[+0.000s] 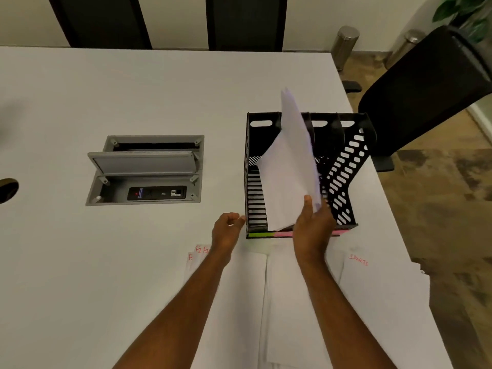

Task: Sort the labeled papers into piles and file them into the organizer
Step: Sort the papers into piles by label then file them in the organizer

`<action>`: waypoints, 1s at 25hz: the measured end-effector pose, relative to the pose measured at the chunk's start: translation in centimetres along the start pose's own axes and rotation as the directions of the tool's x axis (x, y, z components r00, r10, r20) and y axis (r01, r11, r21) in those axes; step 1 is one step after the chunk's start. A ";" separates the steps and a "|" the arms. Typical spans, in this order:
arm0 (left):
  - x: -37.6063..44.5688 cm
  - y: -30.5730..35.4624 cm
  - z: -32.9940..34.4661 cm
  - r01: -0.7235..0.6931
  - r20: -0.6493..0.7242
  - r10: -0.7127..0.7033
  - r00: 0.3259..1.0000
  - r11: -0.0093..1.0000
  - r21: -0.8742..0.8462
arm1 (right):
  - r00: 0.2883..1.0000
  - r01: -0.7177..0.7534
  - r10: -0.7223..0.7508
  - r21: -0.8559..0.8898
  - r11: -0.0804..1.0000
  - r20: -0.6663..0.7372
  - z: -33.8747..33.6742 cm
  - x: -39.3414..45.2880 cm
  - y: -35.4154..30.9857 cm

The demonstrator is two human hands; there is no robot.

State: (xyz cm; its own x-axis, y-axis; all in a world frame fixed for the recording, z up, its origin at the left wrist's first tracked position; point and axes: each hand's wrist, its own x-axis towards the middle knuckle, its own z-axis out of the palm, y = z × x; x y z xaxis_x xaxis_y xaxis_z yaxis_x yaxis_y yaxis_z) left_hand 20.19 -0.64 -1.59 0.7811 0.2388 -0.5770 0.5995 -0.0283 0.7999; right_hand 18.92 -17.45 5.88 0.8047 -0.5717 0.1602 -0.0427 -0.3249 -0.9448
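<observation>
A black slotted organizer [348,161] stands on the white table [106,97], with green and pink labels along its front edge. My right hand [312,230] is shut on a stack of white papers [290,161], held upright and tilted over the organizer's left slots. My left hand [227,229] rests at the organizer's front left corner, fingers curled, touching its edge. White paper piles lie in front of the organizer: one at the left with red lettering [198,255], one in the middle [282,302], and one marked "SPORTS" [372,288] at the right.
An open grey power and cable box [146,169] is sunk into the table left of the organizer. A round cable hole [8,189] sits at the far left. A black chair [426,97] stands off the table's right edge.
</observation>
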 end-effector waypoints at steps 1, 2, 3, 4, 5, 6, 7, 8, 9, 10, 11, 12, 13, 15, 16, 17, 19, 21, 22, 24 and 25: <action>0.3 0.0 0.3 0.014 0.007 -0.015 1.000 1.000 0.016 | 1.000 -0.002 0.002 -0.020 1.000 0.016 1.1 0.1 0.2; 0.6 0.0 0.6 0.021 0.007 -0.021 1.000 0.999 0.038 | 0.999 -0.015 0.016 -0.024 1.000 0.030 2.1 0.1 0.4; 0.9 -0.1 0.7 0.028 0.001 -0.028 1.000 0.998 0.060 | 0.998 -0.036 0.037 -0.021 0.999 0.050 3.0 0.1 0.8; 1.3 -0.2 0.8 0.038 0.000 -0.038 0.999 0.997 0.070 | 0.996 -0.046 0.048 -0.031 0.998 0.075 3.9 0.0 1.1; 1.6 -0.4 0.9 0.052 0.006 -0.053 0.999 0.996 0.074 | 0.993 -0.045 0.051 -0.062 0.997 0.109 4.8 -0.1 1.5; 1.8 -0.7 0.9 0.066 0.018 -0.067 0.998 0.995 0.079 | 0.985 -0.038 0.056 -0.111 0.993 0.161 5.6 -0.2 1.9; 1.9 -0.9 0.9 0.075 0.029 -0.078 0.997 0.993 0.092 | 0.971 -0.025 0.065 -0.170 0.985 0.232 6.3 -0.4 2.4; 2.0 -1.2 0.9 0.079 0.037 -0.083 0.996 0.991 0.107 | 0.948 -0.009 0.083 -0.232 0.973 0.308 6.9 -0.6 2.9; 2.1 -1.4 1.0 0.079 0.040 -0.084 0.996 0.990 0.117 | 0.923 0.014 0.099 -0.289 0.957 0.372 7.3 -0.8 3.5; 2.2 -1.6 1.1 0.076 0.041 -0.081 0.996 0.990 0.119 | 0.903 0.037 0.112 -0.335 0.942 0.415 7.6 -1.0 4.1; 2.3 -1.7 1.2 0.071 0.040 -0.077 0.996 0.990 0.120 | 0.889 0.051 0.124 -0.364 0.930 0.441 7.6 -1.1 4.6; 2.3 -1.8 1.3 0.065 0.038 -0.070 0.997 0.990 0.122 | 0.878 0.057 0.133 -0.377 0.924 0.460 7.5 -1.2 4.9; 2.3 -2.0 1.3 0.060 0.036 -0.065 0.997 0.991 0.123 | 0.866 0.067 0.133 -0.375 0.925 0.483 7.4 -1.3 5.1; 2.1 -2.3 1.0 0.047 0.026 -0.050 0.998 0.992 0.114 | 0.820 0.129 0.105 -0.360 0.924 0.563 7.1 -1.5 5.1; 1.9 -2.5 0.7 0.039 0.016 -0.041 0.999 0.993 0.114 | 0.793 0.173 0.084 -0.356 0.918 0.603 7.0 -1.7 5.0; 1.7 -2.8 0.3 0.033 -0.002 -0.033 0.999 0.991 0.127 | 0.775 0.206 0.068 -0.353 0.913 0.628 6.9 -1.8 5.0; 1.1 -3.7 -1.0 0.018 -0.062 -0.006 0.998 0.981 0.195 | 0.773 0.203 0.066 -0.345 0.916 0.631 6.6 -1.9 5.1; 0.2 -4.9 -2.9 -0.014 -0.140 0.050 0.989 0.968 0.249 | 0.782 0.150 0.095 -0.334 0.930 0.616 5.9 -2.0 5.3; -0.3 -5.6 -4.0 -0.042 -0.174 0.095 0.980 0.957 0.288 | 0.789 0.134 0.100 -0.329 0.935 0.606 5.3 -2.3 5.4; -1.2 -7.5 -6.2 -0.060 -0.237 0.183 0.954 0.893 0.446 | 0.819 0.118 0.085 -0.312 0.943 0.567 3.9 -3.2 5.7; -1.9 -8.5 -7.1 -0.010 -0.273 0.182 0.944 0.848 0.530 | 0.841 0.110 0.074 -0.302 0.947 0.536 2.9 -4.0 5.8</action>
State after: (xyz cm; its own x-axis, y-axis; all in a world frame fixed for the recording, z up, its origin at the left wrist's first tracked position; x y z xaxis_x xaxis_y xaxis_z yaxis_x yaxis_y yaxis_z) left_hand 12.40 6.04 -6.09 0.7993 0.4858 -0.3538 0.5928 -0.5411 0.5964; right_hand 17.20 -14.86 -1.10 0.9910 -0.1004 -0.0882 -0.1310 -0.5980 -0.7907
